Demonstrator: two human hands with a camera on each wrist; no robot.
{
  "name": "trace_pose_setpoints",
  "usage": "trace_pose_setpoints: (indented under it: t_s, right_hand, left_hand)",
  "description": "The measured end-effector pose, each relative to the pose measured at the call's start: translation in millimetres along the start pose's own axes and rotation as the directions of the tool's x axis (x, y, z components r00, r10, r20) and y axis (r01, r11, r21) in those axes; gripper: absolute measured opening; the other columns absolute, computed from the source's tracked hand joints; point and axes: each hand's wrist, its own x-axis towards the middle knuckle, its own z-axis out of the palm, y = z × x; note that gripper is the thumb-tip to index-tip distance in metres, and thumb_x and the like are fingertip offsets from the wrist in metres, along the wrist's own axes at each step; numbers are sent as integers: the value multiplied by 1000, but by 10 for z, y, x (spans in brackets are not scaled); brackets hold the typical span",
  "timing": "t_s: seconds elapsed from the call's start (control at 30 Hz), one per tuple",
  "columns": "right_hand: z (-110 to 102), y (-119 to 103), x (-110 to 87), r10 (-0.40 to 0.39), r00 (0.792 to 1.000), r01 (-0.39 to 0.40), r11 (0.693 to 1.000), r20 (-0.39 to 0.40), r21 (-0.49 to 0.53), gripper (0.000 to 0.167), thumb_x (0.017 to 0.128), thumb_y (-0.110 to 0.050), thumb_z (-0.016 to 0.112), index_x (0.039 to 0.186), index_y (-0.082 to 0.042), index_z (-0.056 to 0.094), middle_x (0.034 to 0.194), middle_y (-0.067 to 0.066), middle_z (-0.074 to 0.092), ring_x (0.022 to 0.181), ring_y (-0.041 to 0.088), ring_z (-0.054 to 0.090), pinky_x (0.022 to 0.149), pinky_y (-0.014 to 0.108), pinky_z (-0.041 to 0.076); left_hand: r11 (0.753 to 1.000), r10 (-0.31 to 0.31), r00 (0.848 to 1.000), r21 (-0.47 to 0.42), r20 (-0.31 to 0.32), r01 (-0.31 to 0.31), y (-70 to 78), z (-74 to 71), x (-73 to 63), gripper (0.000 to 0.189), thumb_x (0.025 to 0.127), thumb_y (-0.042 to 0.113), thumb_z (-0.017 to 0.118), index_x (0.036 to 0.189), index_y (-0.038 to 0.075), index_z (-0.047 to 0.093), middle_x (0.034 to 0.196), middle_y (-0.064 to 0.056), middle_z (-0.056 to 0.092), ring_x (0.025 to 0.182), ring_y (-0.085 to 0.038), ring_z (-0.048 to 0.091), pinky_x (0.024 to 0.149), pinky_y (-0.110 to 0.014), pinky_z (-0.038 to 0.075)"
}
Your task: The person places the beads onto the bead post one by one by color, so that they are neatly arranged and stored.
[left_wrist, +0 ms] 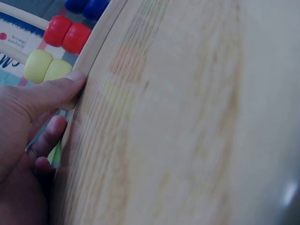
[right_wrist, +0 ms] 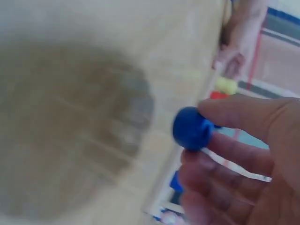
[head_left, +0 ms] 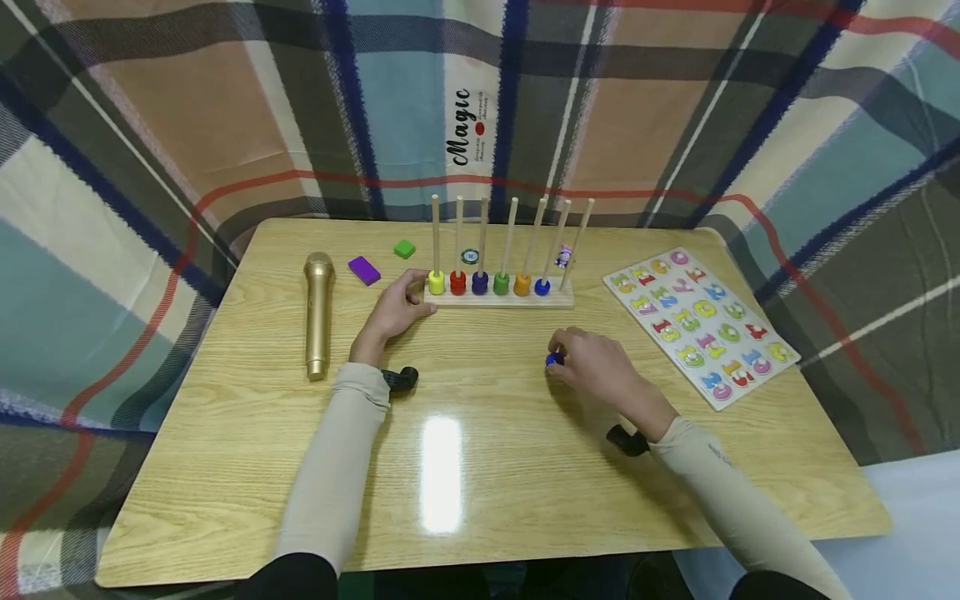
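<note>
A wooden peg rack (head_left: 498,302) stands at the back middle of the table. Its upright pegs carry yellow (head_left: 437,283), red (head_left: 458,283), dark blue (head_left: 480,284), green (head_left: 502,284), orange (head_left: 522,285) and blue beads (head_left: 542,287); the rightmost peg (head_left: 578,242) bears none. My left hand (head_left: 395,308) holds the rack's left end, thumb (left_wrist: 58,89) on the front edge beside the yellow beads and fingers partly hidden behind. Between thumb and fingers of my right hand (head_left: 596,367) a loose blue bead (right_wrist: 191,129) is pinched, above the table and in front of the rack's right end.
A gold microphone (head_left: 318,317) lies at the left, with a purple block (head_left: 364,270) and a green block (head_left: 404,249) near it. At the right lies a number puzzle board (head_left: 701,325). Small round (head_left: 470,257) and purple-white (head_left: 563,256) items show behind the pegs. Plaid cloth (head_left: 405,108) hangs behind.
</note>
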Motion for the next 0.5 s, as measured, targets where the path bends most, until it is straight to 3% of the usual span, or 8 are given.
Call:
trace_pose_setpoints:
  t_s: [0.1, 0.23, 0.33, 0.5]
  right_hand:
    - [-165, 8, 119, -16, 992, 19, 999, -127, 26, 24, 97, -21, 81, 115, -5, 75, 107, 11, 74, 84, 26, 71, 68, 44, 57]
    - [-464, 29, 331, 2, 954, 18, 998, -298, 64, 25, 100, -20, 77, 119, -6, 75, 109, 13, 71, 76, 25, 66, 59, 40, 51]
    - [-686, 54, 503, 38, 906, 11, 994, -422, 111, 26, 103, -21, 73, 125, -6, 73, 113, 14, 69, 71, 24, 62, 55, 36, 44]
    - [-921, 113, 763, 66, 799, 37, 986, -598, 160, 26, 103, -18, 72, 125, -4, 72, 120, 17, 70, 77, 29, 65, 63, 35, 41]
  left_hand:
    - [1000, -5, 1000, 3, -1, 5, 9, -10, -3, 66, 99, 6, 76, 159, 9, 48, 125, -21, 59, 98, -27, 52, 89, -42, 43]
    - [1000, -15, 1000, -3, 0, 15, 5, -19, -2, 65, 100, 7, 75, 159, 10, 48, 125, -20, 59, 99, -28, 52, 89, -43, 43]
    - [1000, -17, 1000, -8, 2, 17, -2, -23, -5, 65, 100, 7, 75, 158, 10, 48, 127, -19, 58, 99, -27, 52, 89, -42, 43]
    - [1000, -8, 1000, -11, 7, 8, 0, -10, -11, 64, 100, 7, 75, 158, 9, 48, 126, -20, 58, 98, -27, 51, 87, -41, 43]
